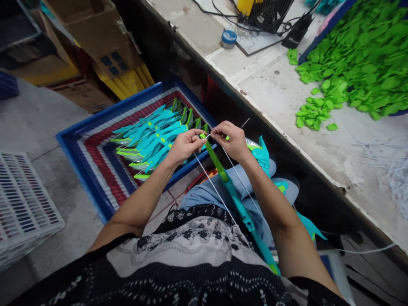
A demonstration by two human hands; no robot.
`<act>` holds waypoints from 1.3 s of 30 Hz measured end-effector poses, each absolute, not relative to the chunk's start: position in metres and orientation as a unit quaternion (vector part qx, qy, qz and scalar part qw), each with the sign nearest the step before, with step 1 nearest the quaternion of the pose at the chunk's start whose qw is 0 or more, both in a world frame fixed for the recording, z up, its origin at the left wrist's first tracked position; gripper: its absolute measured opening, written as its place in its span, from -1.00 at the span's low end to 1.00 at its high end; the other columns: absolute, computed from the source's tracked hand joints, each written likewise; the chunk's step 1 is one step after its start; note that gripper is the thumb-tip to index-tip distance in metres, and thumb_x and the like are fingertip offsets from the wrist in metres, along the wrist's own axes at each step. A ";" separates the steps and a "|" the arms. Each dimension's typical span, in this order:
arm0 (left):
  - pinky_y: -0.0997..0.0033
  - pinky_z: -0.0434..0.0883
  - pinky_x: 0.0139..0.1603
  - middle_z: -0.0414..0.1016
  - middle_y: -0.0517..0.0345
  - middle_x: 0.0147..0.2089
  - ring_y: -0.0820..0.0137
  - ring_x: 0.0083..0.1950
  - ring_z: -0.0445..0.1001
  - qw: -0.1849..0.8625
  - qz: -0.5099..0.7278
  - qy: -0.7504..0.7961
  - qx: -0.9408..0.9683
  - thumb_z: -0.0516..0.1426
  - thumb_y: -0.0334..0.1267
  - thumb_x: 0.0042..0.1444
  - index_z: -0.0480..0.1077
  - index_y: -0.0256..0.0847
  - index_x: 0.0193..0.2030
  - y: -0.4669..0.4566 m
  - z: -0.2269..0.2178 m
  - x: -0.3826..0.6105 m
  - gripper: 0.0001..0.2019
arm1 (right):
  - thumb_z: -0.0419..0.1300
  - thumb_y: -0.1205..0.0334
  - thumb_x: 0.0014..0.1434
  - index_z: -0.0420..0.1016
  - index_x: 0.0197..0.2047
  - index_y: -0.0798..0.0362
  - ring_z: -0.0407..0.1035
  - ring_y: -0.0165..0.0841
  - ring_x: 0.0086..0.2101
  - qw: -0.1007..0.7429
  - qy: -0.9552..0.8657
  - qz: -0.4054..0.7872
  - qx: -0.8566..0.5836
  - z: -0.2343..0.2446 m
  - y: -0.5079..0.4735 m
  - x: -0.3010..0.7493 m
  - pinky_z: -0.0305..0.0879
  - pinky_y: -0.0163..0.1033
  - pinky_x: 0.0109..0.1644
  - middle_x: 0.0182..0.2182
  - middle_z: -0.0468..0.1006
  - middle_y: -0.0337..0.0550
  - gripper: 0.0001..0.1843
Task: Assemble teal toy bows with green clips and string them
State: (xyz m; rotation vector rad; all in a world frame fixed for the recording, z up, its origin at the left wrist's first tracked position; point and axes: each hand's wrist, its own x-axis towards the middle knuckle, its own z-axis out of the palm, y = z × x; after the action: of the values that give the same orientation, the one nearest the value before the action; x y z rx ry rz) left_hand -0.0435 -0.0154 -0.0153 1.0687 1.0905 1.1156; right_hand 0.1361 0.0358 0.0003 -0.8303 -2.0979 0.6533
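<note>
Over my lap, a turquoise toy bow [236, 199] with bright green ends slants from my waist up to my hands. My left hand [186, 146] pinches its green upper tip. Just to the right, my right hand [234, 140] has thumb and fingers closed on the white string [216, 191] at that tip. Two lengths of string run down beside the bow toward my body. The string's exact path between my fingertips is too small to make out. More turquoise and green parts [263, 157] lie by my knees, partly hidden behind my right arm.
A blue-rimmed tray [81, 180] at left holds several stacked bows [159, 136]. The workbench [261, 80] edge runs diagonally at right, bearing green pieces [376, 72], loose white strings [395, 178], a blue-lidded jar [228, 38] and a fan [270, 15]. A white crate [25, 199] stands far left.
</note>
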 end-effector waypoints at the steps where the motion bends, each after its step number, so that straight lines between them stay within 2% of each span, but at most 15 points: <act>1: 0.60 0.11 -0.63 0.31 0.32 -0.65 0.59 -0.63 0.21 0.588 0.475 0.468 0.457 0.32 -0.05 -0.09 0.40 -0.26 -0.18 -0.015 -0.015 -0.044 -0.59 | 0.14 0.25 0.21 0.49 -0.35 0.07 0.33 -0.40 -0.33 0.379 -0.834 0.247 -0.316 0.002 0.037 0.136 0.28 -0.28 -0.24 -0.39 0.45 -0.17 -0.86; 4: 0.59 0.09 -0.65 0.30 0.33 -0.63 0.59 -0.66 0.16 0.604 0.457 0.470 0.453 0.29 -0.04 -0.05 0.39 -0.23 -0.14 -0.014 -0.016 -0.045 -0.60 | 0.13 0.30 0.17 0.46 -0.39 0.07 0.32 -0.40 -0.33 0.367 -0.848 0.226 -0.308 0.006 0.032 0.133 0.25 -0.27 -0.22 -0.39 0.44 -0.18 -0.87; 6: 0.58 0.17 -0.63 0.31 0.32 -0.59 0.56 -0.63 0.21 0.594 0.445 0.484 0.463 0.27 -0.06 -0.04 0.39 -0.20 -0.15 -0.012 -0.017 -0.043 -0.64 | 0.14 0.33 0.13 0.44 -0.44 0.07 0.31 -0.41 -0.37 0.370 -0.838 0.231 -0.328 0.005 0.030 0.129 0.23 -0.27 -0.25 -0.44 0.42 -0.22 -0.88; 9: 0.53 0.35 -0.42 0.41 0.20 -0.40 0.47 -0.39 0.40 0.474 0.468 0.540 0.514 0.26 -0.14 -0.05 0.40 -0.21 -0.31 -0.010 -0.019 -0.032 -0.77 | 0.16 0.35 0.06 0.44 -0.48 0.09 0.26 -0.47 -0.45 0.398 -0.779 0.282 -0.395 -0.002 0.046 0.128 0.20 -0.31 -0.32 -0.51 0.40 -0.28 -0.90; 12: 0.47 0.39 -0.18 0.46 0.12 -0.22 0.41 -0.17 0.44 0.371 0.524 0.544 0.541 0.15 -0.23 0.07 0.42 -0.20 -0.26 -0.015 -0.022 -0.017 -0.88 | 0.16 0.36 0.04 0.43 -0.49 0.13 0.19 -0.52 -0.53 0.483 -0.636 0.324 -0.507 -0.007 0.086 0.138 0.17 -0.34 -0.38 -0.59 0.34 -0.34 -0.91; 14: 0.41 0.38 -0.08 0.47 0.11 -0.23 0.40 -0.14 0.44 0.364 0.530 0.520 0.562 0.08 -0.27 0.11 0.46 -0.18 -0.26 -0.016 -0.022 -0.012 -0.86 | 0.12 0.38 0.05 0.39 -0.49 0.16 0.13 -0.55 -0.56 0.554 -0.520 0.307 -0.573 -0.004 0.105 0.146 0.14 -0.35 -0.41 -0.62 0.28 -0.36 -0.89; 16: 0.38 0.36 -0.05 0.48 0.09 -0.26 0.38 -0.15 0.44 0.397 0.512 0.504 0.571 0.12 -0.25 0.07 0.50 -0.20 -0.36 -0.012 -0.019 -0.011 -0.86 | 0.11 0.36 0.09 0.38 -0.45 0.15 0.15 -0.55 -0.55 0.594 -0.483 0.278 -0.581 0.003 0.101 0.148 0.17 -0.35 -0.39 -0.60 0.28 -0.35 -0.89; 21: 0.39 0.40 -0.23 0.52 0.08 -0.36 0.36 -0.27 0.47 0.590 0.496 0.487 0.412 0.25 -0.06 -0.09 0.51 -0.26 -0.40 0.020 0.003 -0.026 -0.73 | 0.16 0.26 0.15 0.44 -0.42 0.07 0.33 -0.43 -0.31 0.554 -0.678 0.245 -0.418 0.001 0.028 0.110 0.31 -0.29 -0.17 -0.40 0.43 -0.21 -0.88; 24: 0.49 0.36 -0.36 0.48 0.16 -0.47 0.46 -0.41 0.42 0.535 0.489 0.530 0.440 0.33 -0.21 -0.22 0.47 -0.28 -0.47 0.029 0.022 -0.035 -0.79 | 0.14 0.25 0.18 0.44 -0.39 0.05 0.35 -0.43 -0.31 0.559 -0.667 0.274 -0.409 -0.011 0.006 0.091 0.35 -0.29 -0.18 -0.37 0.42 -0.18 -0.87; 27: 0.55 0.28 -0.54 0.44 0.21 -0.52 0.52 -0.54 0.36 0.459 0.479 0.557 0.499 0.26 -0.30 -0.13 0.41 -0.27 -0.46 0.024 0.036 -0.037 -0.88 | 0.14 0.22 0.18 0.44 -0.39 0.04 0.35 -0.43 -0.33 0.558 -0.631 0.322 -0.432 -0.014 0.009 0.087 0.36 -0.32 -0.27 -0.36 0.42 -0.18 -0.86; 29: 0.56 0.27 -0.62 0.44 0.22 -0.51 0.52 -0.59 0.37 0.471 0.507 0.554 0.464 0.22 -0.30 -0.08 0.36 -0.25 -0.42 0.018 0.038 -0.034 -0.89 | 0.15 0.21 0.18 0.45 -0.40 0.03 0.35 -0.43 -0.35 0.572 -0.609 0.328 -0.440 -0.011 0.014 0.087 0.35 -0.33 -0.32 -0.36 0.42 -0.18 -0.86; 31: 0.54 0.34 -0.62 0.46 0.21 -0.50 0.49 -0.59 0.41 0.522 0.532 0.539 0.392 0.22 -0.28 -0.08 0.34 -0.26 -0.40 0.014 0.036 -0.031 -0.86 | 0.15 0.20 0.18 0.47 -0.38 0.03 0.35 -0.43 -0.36 0.584 -0.598 0.323 -0.442 -0.007 0.017 0.087 0.35 -0.33 -0.33 -0.35 0.42 -0.17 -0.85; 34: 0.49 0.45 -0.52 0.47 0.19 -0.51 0.46 -0.53 0.48 0.599 0.517 0.517 0.326 0.26 -0.26 -0.14 0.38 -0.29 -0.38 0.013 0.032 -0.031 -0.80 | 0.13 0.17 0.21 0.52 -0.32 0.01 0.36 -0.43 -0.34 0.577 -0.612 0.309 -0.444 -0.002 0.019 0.089 0.37 -0.30 -0.25 -0.33 0.43 -0.16 -0.83; 39: 0.48 0.48 -0.45 0.46 0.18 -0.54 0.46 -0.51 0.48 0.628 0.486 0.502 0.343 0.32 -0.18 -0.19 0.43 -0.33 -0.38 0.013 0.033 -0.038 -0.72 | 0.09 0.16 0.25 0.56 -0.18 -0.02 0.38 -0.41 -0.28 0.536 -0.679 0.299 -0.403 0.001 0.025 0.095 0.37 -0.27 -0.16 -0.29 0.44 -0.16 -0.78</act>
State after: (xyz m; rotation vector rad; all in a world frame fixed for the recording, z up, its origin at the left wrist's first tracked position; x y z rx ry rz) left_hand -0.0377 0.0129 0.0328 0.7870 1.1505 1.1142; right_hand 0.0954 0.0253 0.0006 -0.9599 -1.6180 0.7112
